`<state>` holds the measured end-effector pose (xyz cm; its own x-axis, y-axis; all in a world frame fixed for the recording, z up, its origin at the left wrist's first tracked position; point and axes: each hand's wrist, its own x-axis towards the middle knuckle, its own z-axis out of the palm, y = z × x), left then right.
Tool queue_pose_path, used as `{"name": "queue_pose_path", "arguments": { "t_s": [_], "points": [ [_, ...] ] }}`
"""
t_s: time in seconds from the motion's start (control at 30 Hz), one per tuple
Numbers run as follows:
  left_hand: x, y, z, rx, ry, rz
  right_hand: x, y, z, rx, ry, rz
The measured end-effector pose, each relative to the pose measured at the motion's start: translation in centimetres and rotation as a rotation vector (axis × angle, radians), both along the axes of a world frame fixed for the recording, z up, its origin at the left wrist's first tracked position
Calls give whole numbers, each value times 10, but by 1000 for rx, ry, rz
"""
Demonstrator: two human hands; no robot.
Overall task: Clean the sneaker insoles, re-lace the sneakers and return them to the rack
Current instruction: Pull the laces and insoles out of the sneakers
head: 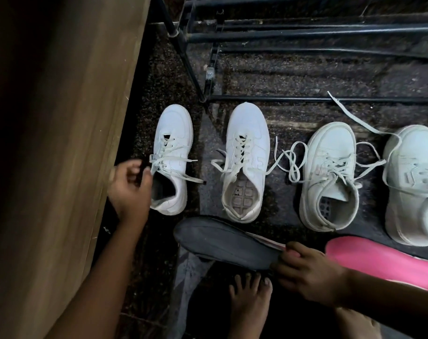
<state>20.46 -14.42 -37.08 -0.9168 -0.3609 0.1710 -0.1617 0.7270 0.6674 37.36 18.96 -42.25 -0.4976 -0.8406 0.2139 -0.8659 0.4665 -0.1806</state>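
Dark insole [222, 241] pinched by right hand [310, 272]; blurred left hand [130, 189], grip unclear; rightmost sneaker [413, 187] cut off.

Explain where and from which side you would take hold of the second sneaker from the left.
Grip the second sneaker at its heel collar, coming from the near side. The heel end lies nearest, its opening gapes wide, and loose laces trail on both sides. The right hand is busy holding the dark insole.
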Motion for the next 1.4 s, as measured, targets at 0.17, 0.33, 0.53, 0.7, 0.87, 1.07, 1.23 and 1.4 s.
{"name": "queue_pose_path", "arguments": {
  "t_s": [0.17, 0.33, 0.53, 0.7, 0.87, 1.07, 1.23, 1.4],
  "points": [
    [-51, 10, -6, -240, -365, -227, -2, -9, 4, -34, -30, -21],
    [-52, 5, -6, -180, -354, -162, -3, -10, 6, -46, -52, -51],
    [-40, 10, 7, -52, -249, -58, -9, -15, 13, -28, -119, -111],
    [-34, 4, 4, 140, -281, -34, -38, -44, 30, -98, -566, -325],
    [-12, 25, 14, 33, -160, -182, -120, -104, 62, -609, -1117, -625],
    [26, 49, 32, -163, -11, -433, -167, -152, 87, -1030, -1554, -825],
    [47, 56, 37, -80, 23, -582, -146, -144, 77, -1170, -1567, -904],
    [47, 59, 33, 439, 0, -39, -114, -124, 90, -1105, -1665, -912]
  ]
}}
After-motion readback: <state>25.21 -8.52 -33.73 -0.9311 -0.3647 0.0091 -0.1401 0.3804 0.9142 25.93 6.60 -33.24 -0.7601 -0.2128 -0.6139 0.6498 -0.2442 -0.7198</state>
